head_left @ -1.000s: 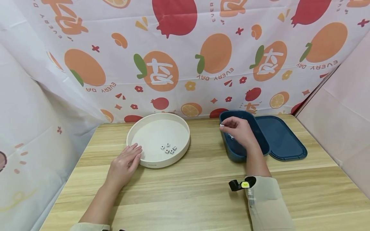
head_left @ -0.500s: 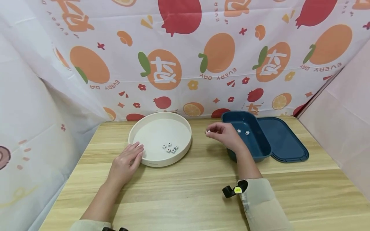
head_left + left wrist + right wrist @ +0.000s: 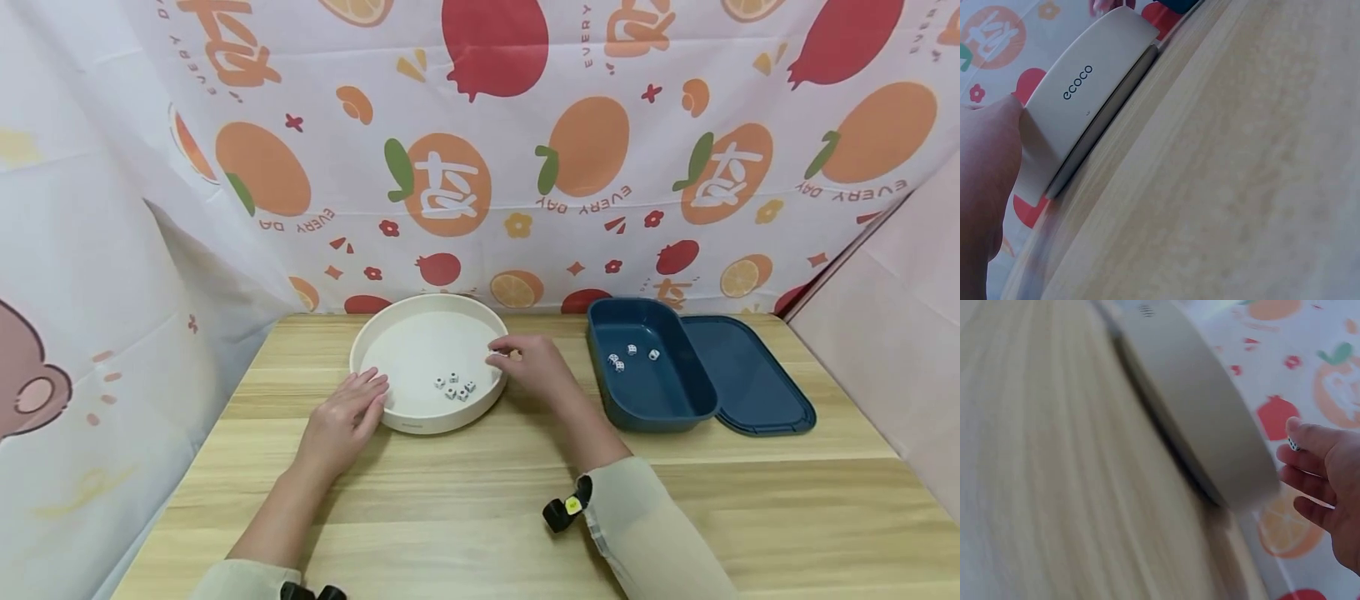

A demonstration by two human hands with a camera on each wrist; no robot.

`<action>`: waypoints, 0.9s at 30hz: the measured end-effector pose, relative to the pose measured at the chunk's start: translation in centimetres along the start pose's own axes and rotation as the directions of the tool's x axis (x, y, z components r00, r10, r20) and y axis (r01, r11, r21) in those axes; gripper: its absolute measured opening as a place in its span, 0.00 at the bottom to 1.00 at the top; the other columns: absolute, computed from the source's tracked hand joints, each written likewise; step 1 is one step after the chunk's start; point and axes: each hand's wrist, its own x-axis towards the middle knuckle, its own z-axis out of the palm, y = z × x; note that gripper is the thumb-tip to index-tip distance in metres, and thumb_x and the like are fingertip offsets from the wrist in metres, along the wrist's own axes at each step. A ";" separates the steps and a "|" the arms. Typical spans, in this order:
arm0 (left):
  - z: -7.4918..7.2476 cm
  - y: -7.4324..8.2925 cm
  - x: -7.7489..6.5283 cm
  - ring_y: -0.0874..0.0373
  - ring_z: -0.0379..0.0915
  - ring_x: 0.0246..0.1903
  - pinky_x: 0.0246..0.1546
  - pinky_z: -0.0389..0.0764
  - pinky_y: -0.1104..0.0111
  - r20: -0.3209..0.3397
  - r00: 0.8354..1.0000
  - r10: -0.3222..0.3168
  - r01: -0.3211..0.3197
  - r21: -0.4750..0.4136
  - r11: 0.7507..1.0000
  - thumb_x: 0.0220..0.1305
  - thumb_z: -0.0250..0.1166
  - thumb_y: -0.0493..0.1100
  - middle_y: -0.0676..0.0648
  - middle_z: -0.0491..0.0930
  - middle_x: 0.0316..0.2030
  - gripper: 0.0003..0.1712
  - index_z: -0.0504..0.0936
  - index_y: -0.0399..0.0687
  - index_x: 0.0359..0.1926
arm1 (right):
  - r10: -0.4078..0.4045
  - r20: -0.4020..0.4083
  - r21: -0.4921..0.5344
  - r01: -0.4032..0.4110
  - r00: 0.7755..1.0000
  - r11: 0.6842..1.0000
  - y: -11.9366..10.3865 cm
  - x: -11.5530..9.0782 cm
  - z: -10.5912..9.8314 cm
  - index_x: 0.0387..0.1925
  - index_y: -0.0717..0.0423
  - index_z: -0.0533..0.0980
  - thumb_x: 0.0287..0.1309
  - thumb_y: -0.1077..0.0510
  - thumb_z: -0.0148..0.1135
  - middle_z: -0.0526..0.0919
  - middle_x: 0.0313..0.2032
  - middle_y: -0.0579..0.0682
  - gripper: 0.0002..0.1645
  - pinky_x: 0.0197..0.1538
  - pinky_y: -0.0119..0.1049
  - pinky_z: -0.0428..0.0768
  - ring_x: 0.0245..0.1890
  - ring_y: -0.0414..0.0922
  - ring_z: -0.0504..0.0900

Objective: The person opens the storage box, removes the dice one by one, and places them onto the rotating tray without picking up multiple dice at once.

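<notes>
My right hand pinches a small white die with dark pips between thumb and fingertips. It is over the right rim of a round cream tray. Several white dice lie together toward the front of the tray's floor. My left hand rests on the tray's front-left rim, fingers relaxed over the edge. The left wrist view shows its thumb against the outer wall. To the right stands a blue rectangular box with several more dice on its bottom.
A blue lid lies flat, right of the box and partly behind its edge. Everything stands on a wood-grain table. A fruit-print cloth hangs along the back, with pale cloth at both sides.
My right hand has travelled left from over the blue box to the tray's right rim, carrying the die. The left hand stays on the rim. The head view has shifted slightly.
</notes>
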 end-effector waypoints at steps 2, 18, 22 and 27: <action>0.0 0.0 0.1 0.44 0.82 0.52 0.65 0.74 0.55 -0.008 1.000 0.005 -0.005 0.004 1.000 0.55 0.69 0.32 0.42 0.87 0.46 0.14 0.87 0.35 0.45 | -0.044 0.027 -0.059 0.046 0.999 0.997 -0.5 0.6 0.8 0.46 0.53 0.85 0.58 0.51 0.70 0.87 0.39 0.45 0.16 0.46 0.36 0.84 0.40 0.43 0.80; -0.1 -0.1 0.4 0.44 0.82 0.51 0.62 0.76 0.51 -0.019 1.000 0.016 -0.016 0.000 1.000 0.55 0.68 0.31 0.41 0.87 0.45 0.14 0.87 0.34 0.44 | 0.055 0.147 -0.245 -0.017 0.988 0.969 -2.2 3.1 4.6 0.44 0.52 0.86 0.58 0.62 0.66 0.87 0.42 0.47 0.12 0.58 0.37 0.81 0.46 0.42 0.81; -0.1 -0.2 0.4 0.44 0.82 0.51 0.62 0.76 0.51 -0.014 1.000 0.016 -0.016 0.001 1.000 0.54 0.68 0.31 0.42 0.87 0.45 0.14 0.87 0.35 0.44 | 0.098 0.178 -0.258 -0.049 0.979 0.965 -2.4 3.4 4.6 0.45 0.52 0.86 0.59 0.63 0.65 0.87 0.44 0.47 0.13 0.60 0.37 0.80 0.48 0.42 0.82; -0.1 -0.2 0.5 0.44 0.82 0.51 0.59 0.76 0.47 -0.005 1.000 0.014 -0.014 0.003 1.000 0.55 0.68 0.31 0.41 0.87 0.45 0.13 0.87 0.34 0.43 | 0.147 0.194 -0.274 -0.090 0.970 0.958 -2.7 3.4 4.6 0.46 0.52 0.86 0.58 0.65 0.64 0.87 0.45 0.47 0.14 0.61 0.37 0.79 0.48 0.41 0.81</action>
